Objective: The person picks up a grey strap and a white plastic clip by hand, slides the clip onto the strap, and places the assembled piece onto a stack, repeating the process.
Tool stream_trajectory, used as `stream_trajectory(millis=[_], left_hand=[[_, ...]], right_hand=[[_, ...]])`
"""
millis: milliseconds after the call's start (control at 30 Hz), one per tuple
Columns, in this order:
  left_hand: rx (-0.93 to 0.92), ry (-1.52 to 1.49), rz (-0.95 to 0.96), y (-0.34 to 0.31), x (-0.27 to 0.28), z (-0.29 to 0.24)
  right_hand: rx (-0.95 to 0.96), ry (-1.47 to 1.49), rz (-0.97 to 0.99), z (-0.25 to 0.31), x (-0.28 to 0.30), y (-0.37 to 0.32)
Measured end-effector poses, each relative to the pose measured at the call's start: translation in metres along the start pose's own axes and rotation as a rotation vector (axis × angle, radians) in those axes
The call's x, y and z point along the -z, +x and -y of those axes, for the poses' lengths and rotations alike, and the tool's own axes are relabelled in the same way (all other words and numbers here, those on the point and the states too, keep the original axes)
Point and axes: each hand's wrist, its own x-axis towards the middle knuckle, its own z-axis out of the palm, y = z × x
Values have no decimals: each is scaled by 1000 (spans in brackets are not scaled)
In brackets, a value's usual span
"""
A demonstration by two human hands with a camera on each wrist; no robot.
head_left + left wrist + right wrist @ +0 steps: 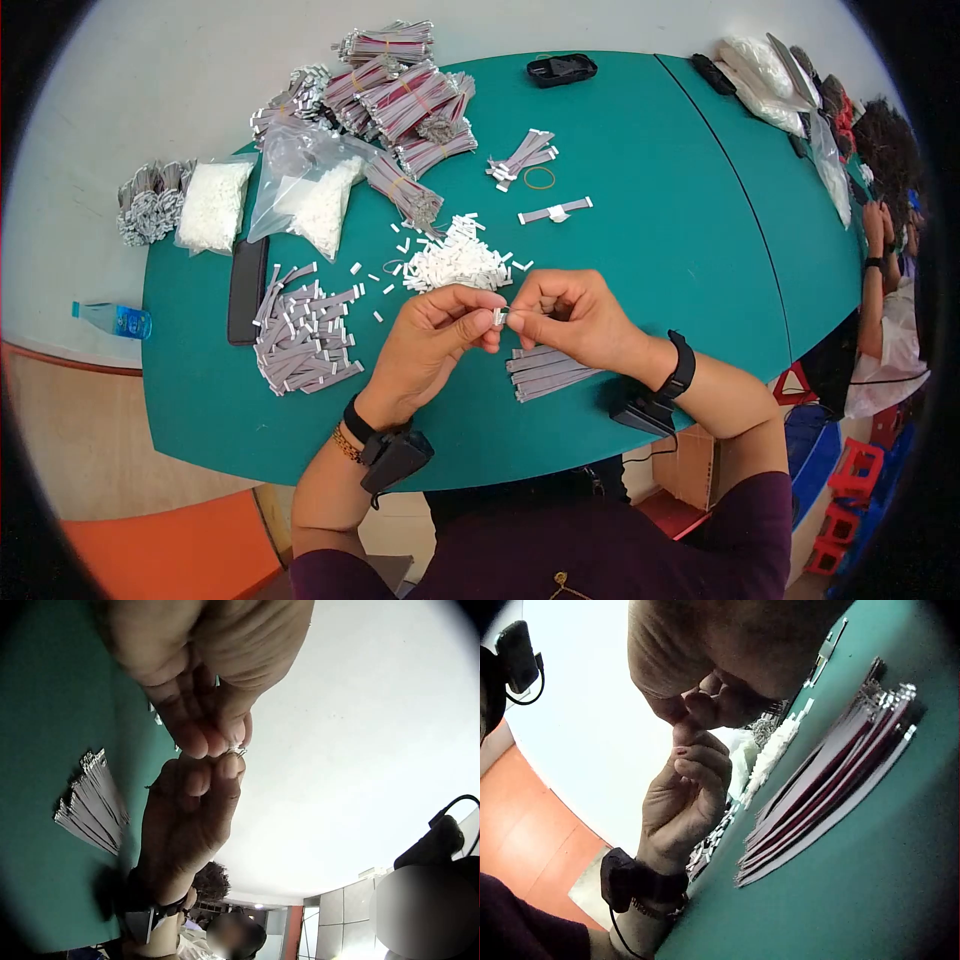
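White plastic, tiny: a small white plastic connector piece (500,317) is held up between the fingertips, just above the teal worktop (680,250). The left hand (435,335) pinches it from one side and the right hand (572,318) from the other, fingers curled on both. Just beyond them lies a loose heap of white connector housings (455,262). Under the right wrist sits a short stack of flat grey ribbon cables (548,368).

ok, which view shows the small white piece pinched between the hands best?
Head: the white piece shows from above between left hand and right hand. Left wrist catches only a sliver; right wrist hides it behind fingers.
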Motion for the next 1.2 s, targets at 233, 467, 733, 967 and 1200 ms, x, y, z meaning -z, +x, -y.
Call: stream_trajectory(millis=[233,467,733,967,1200], left_hand=[[-7,-1,4,0,1,1],[3,29,0,-1,3,2],[-10,52,-12,1,-1,-1],[-113,266,-52,0,-2,-1],[-120,309,-74,-1,-5,-2]], right_hand=[[2,-16,-18,-1,-1,0],[4,-1,-8,0,0,0],[-32,-7,-6,2,0,0],[-47,-38,-38,2,0,-1],[-64,-19,-71,0,-1,-1]])
